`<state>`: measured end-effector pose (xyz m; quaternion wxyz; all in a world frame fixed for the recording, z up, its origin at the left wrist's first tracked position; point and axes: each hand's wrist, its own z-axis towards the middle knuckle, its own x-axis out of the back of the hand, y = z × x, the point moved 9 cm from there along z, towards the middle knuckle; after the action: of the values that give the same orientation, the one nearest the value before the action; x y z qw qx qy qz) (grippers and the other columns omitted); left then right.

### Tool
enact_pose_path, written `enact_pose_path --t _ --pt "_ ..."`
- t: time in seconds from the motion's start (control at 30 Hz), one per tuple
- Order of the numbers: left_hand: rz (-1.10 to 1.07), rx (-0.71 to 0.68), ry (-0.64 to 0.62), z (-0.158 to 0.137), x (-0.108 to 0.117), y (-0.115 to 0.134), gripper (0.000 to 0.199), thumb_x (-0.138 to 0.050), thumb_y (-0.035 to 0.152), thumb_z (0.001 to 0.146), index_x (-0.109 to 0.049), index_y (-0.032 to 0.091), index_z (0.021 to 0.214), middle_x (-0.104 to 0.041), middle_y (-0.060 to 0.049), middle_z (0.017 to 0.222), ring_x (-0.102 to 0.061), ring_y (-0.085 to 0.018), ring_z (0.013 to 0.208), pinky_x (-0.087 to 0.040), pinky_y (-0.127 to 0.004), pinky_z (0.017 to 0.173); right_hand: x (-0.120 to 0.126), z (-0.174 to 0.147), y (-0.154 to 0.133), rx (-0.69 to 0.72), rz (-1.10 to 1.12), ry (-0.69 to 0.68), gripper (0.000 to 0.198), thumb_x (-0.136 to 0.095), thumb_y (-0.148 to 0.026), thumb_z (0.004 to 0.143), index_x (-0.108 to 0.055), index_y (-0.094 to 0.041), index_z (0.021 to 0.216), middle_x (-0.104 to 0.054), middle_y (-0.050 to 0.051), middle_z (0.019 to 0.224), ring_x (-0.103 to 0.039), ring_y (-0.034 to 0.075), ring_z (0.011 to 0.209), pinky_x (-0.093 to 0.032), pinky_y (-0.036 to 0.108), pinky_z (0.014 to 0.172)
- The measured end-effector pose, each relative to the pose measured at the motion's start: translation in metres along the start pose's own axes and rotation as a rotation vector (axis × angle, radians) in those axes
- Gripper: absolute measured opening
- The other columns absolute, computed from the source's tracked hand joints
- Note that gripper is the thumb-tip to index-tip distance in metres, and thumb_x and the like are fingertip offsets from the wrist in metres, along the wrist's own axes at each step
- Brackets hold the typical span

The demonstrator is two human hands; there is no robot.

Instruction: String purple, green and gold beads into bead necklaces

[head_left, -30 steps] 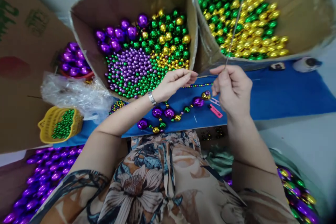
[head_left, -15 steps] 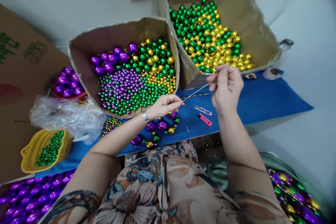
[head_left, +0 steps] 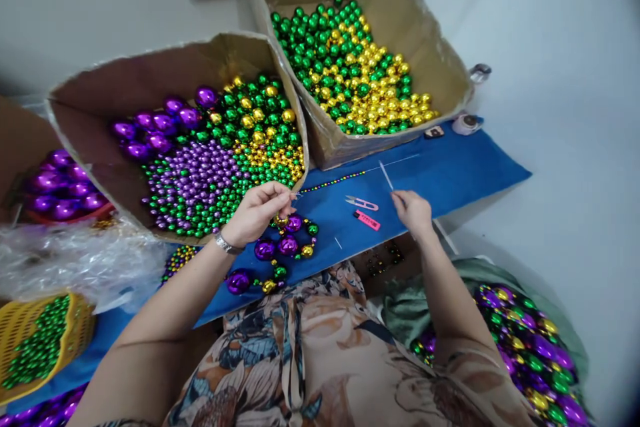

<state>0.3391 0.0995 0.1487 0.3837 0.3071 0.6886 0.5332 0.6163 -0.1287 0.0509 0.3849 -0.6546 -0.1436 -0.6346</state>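
Observation:
My left hand [head_left: 263, 210] is closed in a pinch on a fine pale thread, just in front of the left box. Close to its fingertips, a strand of tiny green, gold and purple beads [head_left: 335, 181] lies on the blue cloth, with bare thread beyond its right end. A thin white stick-like piece [head_left: 387, 175] points up and away from my right hand [head_left: 414, 212], whose fingers are closed on its near end. Between the hands lie pink thread snips [head_left: 362, 203] and a pink lighter [head_left: 367, 219]. A chain of large purple, green and gold beads [head_left: 289, 245] rests below my left hand.
Two cardboard boxes of loose beads, the left box [head_left: 175, 60] and the right box [head_left: 415, 0], stand behind the blue cloth [head_left: 465, 160]. At left are crumpled clear plastic [head_left: 75, 253] and a yellow basket [head_left: 75, 340]. A bead-filled green sack [head_left: 460, 273] sits lower right.
My right hand has come down toward me, away from the thread stretched between the hands, and now holds the white stick-like piece. The camera view has shifted right.

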Motion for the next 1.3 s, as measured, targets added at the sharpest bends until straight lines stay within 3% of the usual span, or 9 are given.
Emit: enact_pose_path --t 0.1,0.23,0.4,0.6,0.73,0.83,1.1,1.23,1.3 --pt "-0.021 -0.013 0.055 0.000 0.002 -0.001 0.023 -0.075 0.037 0.077 -0.067 0.016 0.082 -0.062 0.000 0.065 -0.055 -0.008 0.056 -0.051 -0.020 0.059 -0.027 -0.023 -0.015 0.073 -0.034 -0.118 0.037 -0.041 -0.040 0.095 -0.071 -0.022 0.108 -0.071 0.008 0.103 -0.065 0.019 0.088 -0.046 0.027 0.072" --pt "-0.029 -0.056 0.103 -0.002 0.002 -0.001 0.022 -0.076 0.036 0.076 -0.068 0.016 0.082 -0.061 0.000 0.067 -0.054 -0.007 0.057 -0.051 -0.022 0.060 -0.050 -0.044 -0.057 0.188 -0.021 -0.194 0.037 -0.040 -0.037 0.096 -0.066 -0.022 0.119 -0.070 0.008 0.112 -0.067 0.019 0.092 -0.049 0.027 0.075" --pt "-0.064 -0.049 0.131 -0.005 0.003 -0.001 0.024 -0.077 0.037 0.074 -0.069 0.016 0.080 -0.059 0.001 0.063 -0.048 -0.006 0.051 -0.047 -0.021 0.053 -0.067 -0.063 -0.077 0.189 -0.280 -0.315 0.043 -0.042 -0.034 0.096 -0.052 -0.024 0.136 -0.070 0.011 0.103 -0.068 0.020 0.072 -0.046 0.028 0.060" --pt "-0.068 -0.010 0.225 -0.007 0.013 -0.004 0.024 -0.079 0.037 0.071 -0.072 0.016 0.078 -0.058 0.002 0.061 -0.034 -0.002 0.043 -0.032 -0.017 0.040 -0.037 -0.027 -0.063 0.151 -0.293 -0.205 0.043 -0.038 -0.051 0.096 -0.059 -0.029 0.126 -0.069 0.009 0.104 -0.066 0.018 0.075 -0.041 0.025 0.058" --pt "-0.042 -0.021 0.262 -0.010 0.016 -0.001 0.022 -0.079 0.036 0.071 -0.072 0.017 0.078 -0.058 0.002 0.061 -0.036 -0.002 0.043 -0.032 -0.016 0.039 -0.018 0.038 -0.025 -0.027 -0.350 -0.090 0.043 -0.032 -0.037 0.099 -0.055 -0.024 0.133 -0.063 0.013 0.114 -0.063 0.016 0.076 -0.041 0.026 0.061" --pt "-0.045 -0.049 0.266 -0.012 0.016 0.004 0.019 -0.078 0.033 0.073 -0.071 0.017 0.078 -0.062 0.001 0.068 -0.045 -0.004 0.049 -0.042 -0.018 0.048 -0.023 0.076 -0.010 -0.035 -0.397 -0.117 0.045 -0.032 -0.023 0.097 -0.048 -0.021 0.139 -0.056 0.018 0.125 -0.063 0.018 0.085 -0.042 0.027 0.065" --pt "-0.120 -0.056 0.306 -0.015 0.021 0.007 0.022 -0.081 0.033 0.068 -0.069 0.015 0.074 -0.065 -0.001 0.070 -0.048 -0.005 0.053 -0.044 -0.020 0.052 -0.038 0.102 -0.023 0.036 -0.369 -0.172 0.037 -0.034 -0.024 0.098 -0.059 -0.013 0.123 -0.056 0.021 0.127 -0.063 0.019 0.088 -0.041 0.029 0.068" --pt "-0.194 -0.040 0.327 -0.014 0.026 0.004 0.024 -0.082 0.033 0.065 -0.068 0.015 0.071 -0.060 0.001 0.065 -0.038 -0.002 0.048 -0.038 -0.018 0.046 -0.010 0.095 -0.043 0.067 -0.298 -0.167 0.036 -0.037 -0.034 0.098 -0.061 -0.016 0.116 -0.069 0.014 0.102 -0.065 0.020 0.079 -0.041 0.028 0.067" --pt "-0.202 -0.032 0.340 -0.013 0.028 0.003 0.024 -0.082 0.034 0.065 -0.069 0.014 0.071 -0.054 0.004 0.057 -0.034 -0.002 0.046 -0.033 -0.017 0.043 0.016 0.081 -0.076 0.224 -0.221 -0.133 0.031 -0.042 -0.036 0.096 -0.064 -0.019 0.109 -0.071 0.010 0.097 -0.065 0.020 0.081 -0.042 0.028 0.067"
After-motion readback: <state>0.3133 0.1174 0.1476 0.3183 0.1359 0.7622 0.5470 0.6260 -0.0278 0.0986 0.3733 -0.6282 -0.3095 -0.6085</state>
